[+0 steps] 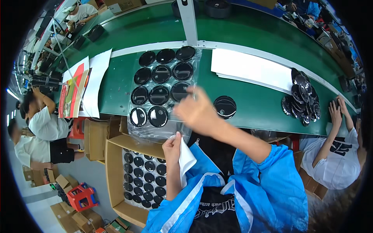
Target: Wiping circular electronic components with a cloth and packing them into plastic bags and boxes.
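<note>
My left hand (173, 149) is closed on a white cloth (187, 158) at the table's front edge, the cloth hanging down beside my wrist. Above and to the right, my right hand (199, 110) reaches over the near right part of a clear plastic tray (149, 134). Its fingers are blurred and partly turned away, so I cannot make out what they hold. Rows of glossy black round discs (159, 95) sit in the tray's pockets, and my right hand covers part of the lower right. One loose black disc (225, 107) lies on the green table just right of that hand.
A heap of black discs (301, 97) lies farther right, beside stacked white sheets (252, 70). Below the table's left edge, an open cardboard box (114, 186) holds more disc-filled trays. Printed sheets (75, 91) lie left. A co-worker's hands (336, 110) rest at the right.
</note>
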